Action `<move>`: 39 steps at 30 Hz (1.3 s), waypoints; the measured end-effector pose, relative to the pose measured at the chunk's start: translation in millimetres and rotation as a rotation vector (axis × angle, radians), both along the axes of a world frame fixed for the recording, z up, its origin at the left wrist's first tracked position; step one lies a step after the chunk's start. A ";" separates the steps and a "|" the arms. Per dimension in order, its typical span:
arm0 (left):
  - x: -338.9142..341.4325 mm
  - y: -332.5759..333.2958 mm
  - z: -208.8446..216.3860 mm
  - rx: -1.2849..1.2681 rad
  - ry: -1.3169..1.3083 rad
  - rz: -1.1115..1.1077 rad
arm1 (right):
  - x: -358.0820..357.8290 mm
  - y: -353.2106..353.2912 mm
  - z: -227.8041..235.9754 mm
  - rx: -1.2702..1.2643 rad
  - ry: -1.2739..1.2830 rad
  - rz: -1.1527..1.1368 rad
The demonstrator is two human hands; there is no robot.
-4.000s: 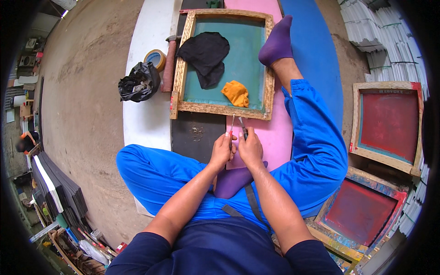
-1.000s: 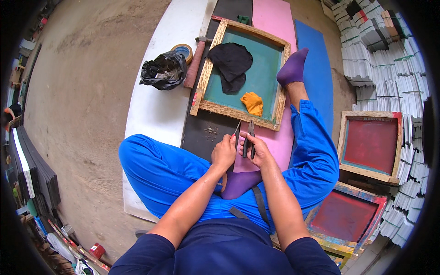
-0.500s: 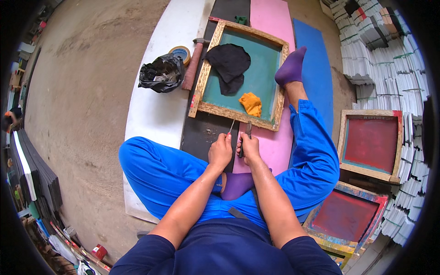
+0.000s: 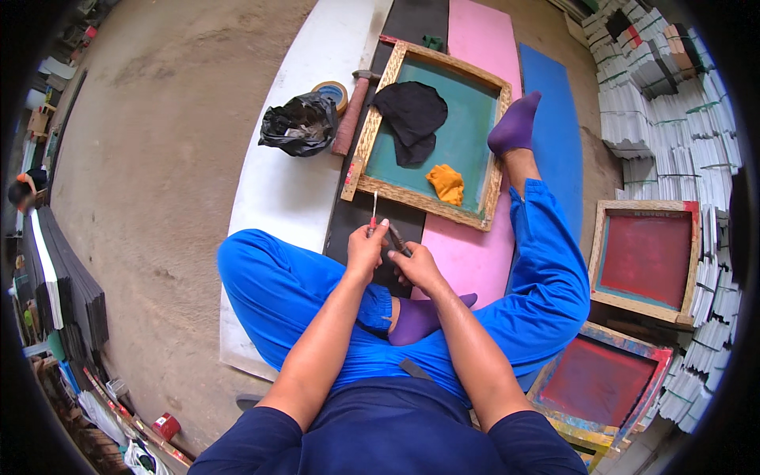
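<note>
My left hand (image 4: 364, 253) is closed round the red handle of a screwdriver (image 4: 374, 207), whose thin metal shaft points away from me at the near edge of a wooden screen frame (image 4: 431, 204). Beside it, my right hand (image 4: 419, 267) grips dark pliers (image 4: 397, 235); their head slants toward my left hand. Whether the pliers' jaws are apart is too small to tell. On the frame's green mesh lie a black cloth (image 4: 412, 119) and a crumpled orange cloth (image 4: 446, 184).
Left of the frame are a hammer (image 4: 349, 119), a tape roll (image 4: 332, 93) and a black plastic bag (image 4: 299, 127) with scraps. My foot (image 4: 514, 125) touches the frame's right side. Two red-meshed screens (image 4: 645, 252) and stacked white sheets (image 4: 669, 127) stand at right. Another person is far left.
The pliers have swung from pointing straight ahead to slanting left, close to my left hand. The screwdriver has shifted left and stands straighter. The whole view has moved slightly.
</note>
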State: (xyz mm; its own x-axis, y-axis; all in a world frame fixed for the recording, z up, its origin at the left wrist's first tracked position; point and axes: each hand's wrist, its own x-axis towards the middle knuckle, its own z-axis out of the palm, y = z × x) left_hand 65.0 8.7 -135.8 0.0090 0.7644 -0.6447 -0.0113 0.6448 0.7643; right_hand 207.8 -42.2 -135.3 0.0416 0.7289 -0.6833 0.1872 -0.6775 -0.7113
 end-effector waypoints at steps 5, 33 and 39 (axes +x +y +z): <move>-30.1 13.2 2.1 -0.185 -0.188 -0.041 | 1.2 10.6 -0.7 -0.100 0.226 0.208; 22.8 -19.5 0.0 0.452 0.593 -0.386 | 108.2 26.9 6.4 -0.108 -0.109 0.030; 22.8 -14.6 5.5 0.406 0.558 -0.401 | 105.0 38.3 8.9 -0.162 -0.178 0.050</move>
